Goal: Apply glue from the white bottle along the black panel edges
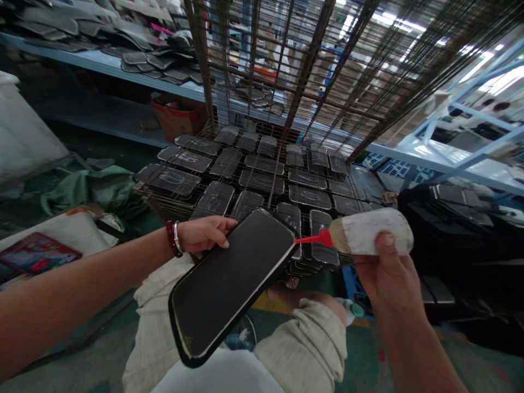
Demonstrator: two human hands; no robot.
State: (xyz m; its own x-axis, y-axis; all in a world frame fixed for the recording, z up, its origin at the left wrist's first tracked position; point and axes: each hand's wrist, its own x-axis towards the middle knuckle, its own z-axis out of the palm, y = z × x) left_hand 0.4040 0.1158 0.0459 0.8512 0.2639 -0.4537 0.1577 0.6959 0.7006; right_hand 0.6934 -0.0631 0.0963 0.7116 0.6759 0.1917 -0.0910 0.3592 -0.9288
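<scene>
1. Panel point(233, 284) sits below and right of the left hand point(207, 234), which holds its edge under the thumb; the other fingers are mostly hidden.
2. Right hand point(395, 273) grips a bottle point(362, 234); its red nozzle point(313, 239) points left at the panel's corner, contact hard to confirm.
3. Panel: flat, black, round-cornered, pale line along its rim. Bottle: whitish, scuffed.
4. Beyond both hands, similar dark pieces point(262, 183) lie on wire racks point(307, 71).
5. Left of the left hand, a flat item's point(41, 254) markings are too blurred to read.
</scene>
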